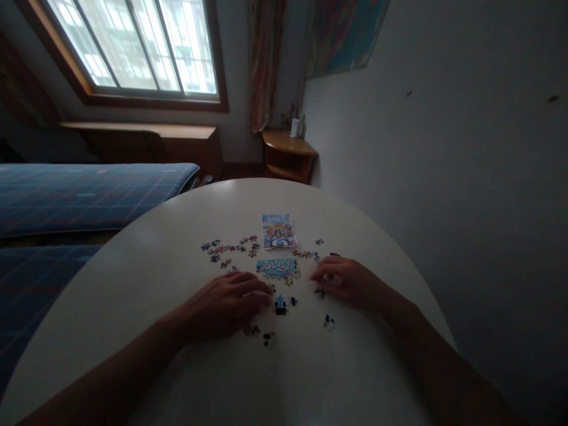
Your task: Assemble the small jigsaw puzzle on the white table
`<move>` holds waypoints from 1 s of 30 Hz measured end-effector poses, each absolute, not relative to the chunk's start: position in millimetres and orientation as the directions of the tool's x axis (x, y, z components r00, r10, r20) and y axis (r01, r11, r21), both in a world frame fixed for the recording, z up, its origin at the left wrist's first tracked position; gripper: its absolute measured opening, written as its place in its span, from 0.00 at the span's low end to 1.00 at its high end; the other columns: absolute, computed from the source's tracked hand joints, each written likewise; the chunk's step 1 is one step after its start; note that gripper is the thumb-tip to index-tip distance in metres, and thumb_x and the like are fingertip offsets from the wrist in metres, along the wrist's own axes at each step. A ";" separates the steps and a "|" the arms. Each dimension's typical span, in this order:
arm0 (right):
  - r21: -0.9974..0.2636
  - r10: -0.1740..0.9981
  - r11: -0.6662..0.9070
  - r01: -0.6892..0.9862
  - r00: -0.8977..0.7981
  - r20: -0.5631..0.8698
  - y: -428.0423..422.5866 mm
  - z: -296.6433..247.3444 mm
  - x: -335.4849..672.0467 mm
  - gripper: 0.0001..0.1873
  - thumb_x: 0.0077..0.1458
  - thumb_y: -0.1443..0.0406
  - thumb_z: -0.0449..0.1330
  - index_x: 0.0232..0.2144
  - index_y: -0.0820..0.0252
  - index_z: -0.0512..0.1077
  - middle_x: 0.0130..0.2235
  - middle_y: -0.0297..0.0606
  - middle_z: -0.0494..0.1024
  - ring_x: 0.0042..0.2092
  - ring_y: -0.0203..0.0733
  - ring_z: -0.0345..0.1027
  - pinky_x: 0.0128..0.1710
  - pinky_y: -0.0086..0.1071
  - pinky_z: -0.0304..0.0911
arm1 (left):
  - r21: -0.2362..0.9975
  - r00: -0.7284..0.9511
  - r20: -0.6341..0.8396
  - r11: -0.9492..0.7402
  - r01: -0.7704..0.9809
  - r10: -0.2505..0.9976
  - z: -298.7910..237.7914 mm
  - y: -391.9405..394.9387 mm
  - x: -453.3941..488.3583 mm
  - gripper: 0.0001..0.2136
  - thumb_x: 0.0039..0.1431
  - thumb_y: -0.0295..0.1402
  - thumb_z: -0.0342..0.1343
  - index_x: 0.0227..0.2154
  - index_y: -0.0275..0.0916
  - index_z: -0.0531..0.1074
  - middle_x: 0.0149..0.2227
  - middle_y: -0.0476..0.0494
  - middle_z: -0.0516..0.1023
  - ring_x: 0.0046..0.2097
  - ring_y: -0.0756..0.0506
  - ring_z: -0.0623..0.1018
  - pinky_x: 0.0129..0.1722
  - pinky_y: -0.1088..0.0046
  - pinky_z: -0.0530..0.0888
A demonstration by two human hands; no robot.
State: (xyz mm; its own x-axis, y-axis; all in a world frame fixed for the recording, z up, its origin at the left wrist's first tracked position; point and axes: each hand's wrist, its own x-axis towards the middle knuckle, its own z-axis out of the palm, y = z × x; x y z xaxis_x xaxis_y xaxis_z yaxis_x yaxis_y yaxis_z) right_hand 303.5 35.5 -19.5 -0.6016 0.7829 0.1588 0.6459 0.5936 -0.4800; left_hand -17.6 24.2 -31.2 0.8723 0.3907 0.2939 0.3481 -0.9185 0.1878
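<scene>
A blue printed "Bluey" strip of joined jigsaw pieces (278, 268) lies on the round white table (284, 378). Below it sits a small joined cluster of dark and light-blue pieces (280, 305). My left hand (228, 302) rests palm down, left of that cluster. Its fingers are loosely stretched and apart, with the tips beside the pieces; no held piece shows. On the other side, my right hand (348, 281) curls with thumb and fingers bent together over the table. Whatever is between its fingertips is too small to make out. A dark puzzle piece (319, 291) lies just under them.
Loose puzzle pieces (226, 248) are scattered at the upper left. Others lie on the right (329, 321) and near the front (268, 338). A printed puzzle packet (278, 231) lies beyond the strip. A bed (89, 195) stands left, a wall (465, 177) right.
</scene>
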 end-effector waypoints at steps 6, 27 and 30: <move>-0.501 0.835 0.542 0.675 -0.502 0.226 40.0 -15.7 317.3 0.09 0.54 0.72 0.58 0.37 0.59 0.75 0.34 0.36 0.76 0.34 0.36 0.68 0.36 0.31 0.64 | 0.214 0.868 0.300 -0.915 0.343 0.396 -32.6 30.4 -23.6 0.14 0.68 0.27 0.48 0.53 0.41 0.69 0.52 0.43 0.77 0.52 0.43 0.73 0.51 0.62 0.73; -0.405 0.759 0.645 0.649 -0.605 0.241 30.1 -20.1 288.2 0.04 0.59 0.66 0.60 0.35 0.57 0.76 0.36 0.38 0.78 0.39 0.40 0.71 0.42 0.35 0.62 | 0.234 0.850 0.270 -0.887 0.397 0.452 -31.6 29.7 -23.3 0.18 0.67 0.30 0.50 0.58 0.45 0.66 0.56 0.43 0.74 0.53 0.42 0.72 0.53 0.59 0.72; -0.395 0.699 0.706 0.588 -0.668 0.256 20.7 -22.0 268.8 0.04 0.60 0.63 0.61 0.35 0.56 0.75 0.37 0.36 0.79 0.41 0.40 0.71 0.45 0.37 0.60 | 0.222 0.854 0.255 -0.887 0.406 0.454 -33.2 29.8 -21.0 0.16 0.68 0.29 0.48 0.57 0.44 0.67 0.55 0.44 0.74 0.53 0.43 0.72 0.52 0.61 0.72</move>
State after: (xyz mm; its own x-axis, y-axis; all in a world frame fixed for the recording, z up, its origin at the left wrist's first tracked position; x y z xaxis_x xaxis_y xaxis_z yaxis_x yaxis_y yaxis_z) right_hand 268.8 20.7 -22.0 -0.6682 0.6986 0.2559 0.5875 0.7065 -0.3946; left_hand -21.0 29.8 -33.2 0.8538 0.4540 0.2549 0.4055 -0.8868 0.2215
